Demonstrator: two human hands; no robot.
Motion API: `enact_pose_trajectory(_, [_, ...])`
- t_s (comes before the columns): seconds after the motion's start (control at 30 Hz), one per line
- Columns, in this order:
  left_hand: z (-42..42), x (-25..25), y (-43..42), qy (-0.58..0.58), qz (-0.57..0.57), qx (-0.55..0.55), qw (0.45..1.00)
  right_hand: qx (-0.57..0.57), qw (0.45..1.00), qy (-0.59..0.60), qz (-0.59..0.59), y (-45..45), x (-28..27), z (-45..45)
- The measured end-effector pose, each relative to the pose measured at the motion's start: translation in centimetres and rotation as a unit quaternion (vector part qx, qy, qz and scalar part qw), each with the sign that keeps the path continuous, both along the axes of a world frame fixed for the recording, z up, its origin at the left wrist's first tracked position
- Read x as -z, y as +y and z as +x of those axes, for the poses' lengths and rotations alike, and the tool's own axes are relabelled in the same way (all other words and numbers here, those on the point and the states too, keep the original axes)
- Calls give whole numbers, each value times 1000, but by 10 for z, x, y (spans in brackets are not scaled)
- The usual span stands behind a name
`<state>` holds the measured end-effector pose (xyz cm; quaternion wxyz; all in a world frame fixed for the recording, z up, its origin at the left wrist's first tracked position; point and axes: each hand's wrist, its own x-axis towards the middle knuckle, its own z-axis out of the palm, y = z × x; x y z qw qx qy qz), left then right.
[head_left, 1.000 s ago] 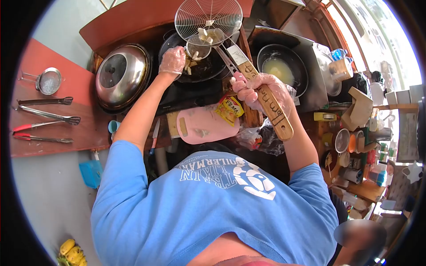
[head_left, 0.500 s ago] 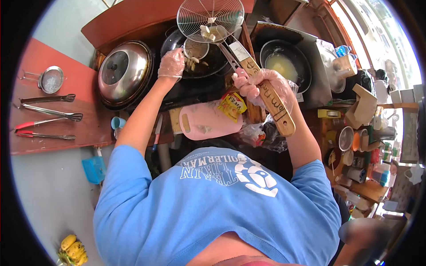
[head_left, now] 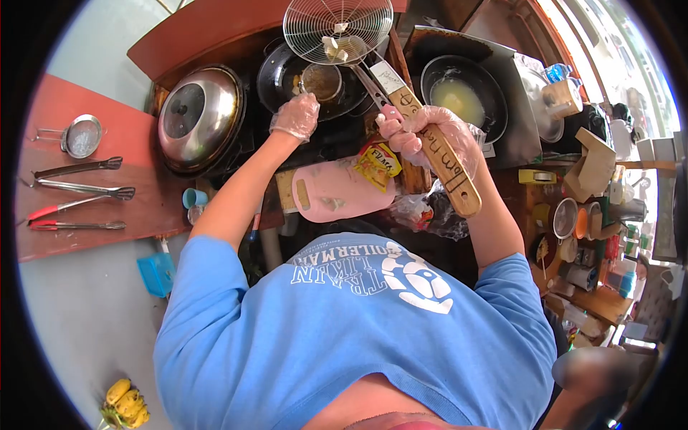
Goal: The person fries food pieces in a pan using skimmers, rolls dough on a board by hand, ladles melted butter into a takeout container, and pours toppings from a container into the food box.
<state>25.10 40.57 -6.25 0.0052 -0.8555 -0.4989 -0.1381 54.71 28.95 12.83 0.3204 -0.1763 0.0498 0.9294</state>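
Observation:
My left hand (head_left: 295,116), in a clear plastic glove, is closed at the near edge of a black wok (head_left: 270,80). It grips the handle of a small round strainer (head_left: 321,82), which sits over the oil. My right hand (head_left: 438,136), also gloved, is wrapped round the lettered wooden handle (head_left: 453,175) of a large wire skimmer (head_left: 309,35). A pink-handled metal utensil (head_left: 389,112) is in the same grip. Pale pieces (head_left: 331,47) lie in the skimmer, above the wok's far side. Some food (head_left: 296,84) shows beside the small strainer.
A lidded pan (head_left: 192,111) stands left of the wok; a second pan (head_left: 489,92) with yellowish liquid stands right. Nearer lie a pink cutting board (head_left: 337,204) and yellow packet (head_left: 378,166). Tongs (head_left: 86,191) rest on the left counter. Another person (head_left: 588,373) is at lower right.
My left hand has moved right and nearer to my body, from the wok's left side to its near edge. Fewer food pieces show beside the small strainer. My right hand keeps its grip.

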Motion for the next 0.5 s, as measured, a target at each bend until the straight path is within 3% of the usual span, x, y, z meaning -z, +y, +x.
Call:
enact_pose_trajectory(0.33, [-5,-11,69,65,-43,-35,996,1,1000,-4,-14,2,3,4])
enact_pose_trajectory(0.43, [-10,-1,73,14,-61,-9,998,0,1000,2,-11,3,9,5])
enact_pose_trajectory(0.5, [-4,-12,61,-44,-55,-62,996,6,1000,5,-13,3,10,4])
